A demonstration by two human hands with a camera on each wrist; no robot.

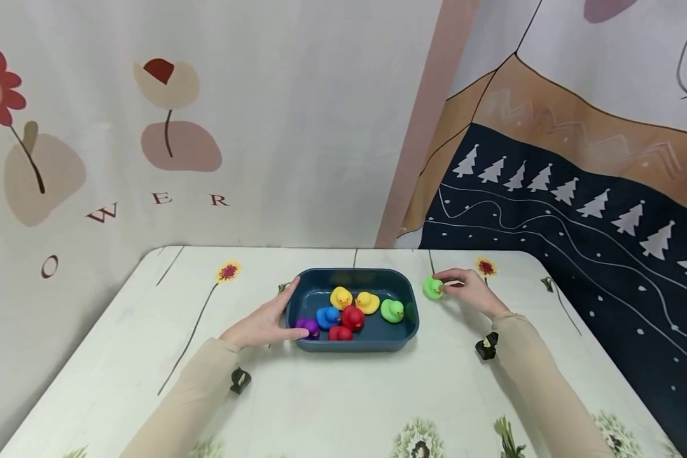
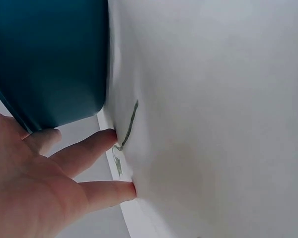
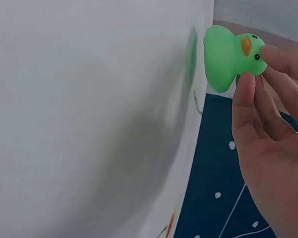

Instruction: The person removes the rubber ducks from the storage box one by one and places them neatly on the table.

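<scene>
My right hand (image 1: 471,291) pinches a green rubber duck (image 3: 228,58) by its head, just right of the bin; in the right wrist view the duck's base is close over the table. My left hand (image 1: 266,321) lies against the left end of a dark blue bin (image 1: 352,346), its thumb across the front left corner beside a purple duck (image 1: 308,327). In the left wrist view its fingers are spread, and two fingertips touch the tabletop. Inside the bin sit a blue duck (image 1: 327,317), two red ducks (image 1: 352,318), two yellow ducks (image 1: 367,303) and another green duck (image 1: 392,310).
A white cloth with printed flowers covers the table (image 1: 332,401). Behind it hangs a pale printed curtain (image 1: 298,127), with a dark blue tree-patterned cloth (image 1: 521,210) at the right. Small black devices (image 1: 240,380) sit at both wrists.
</scene>
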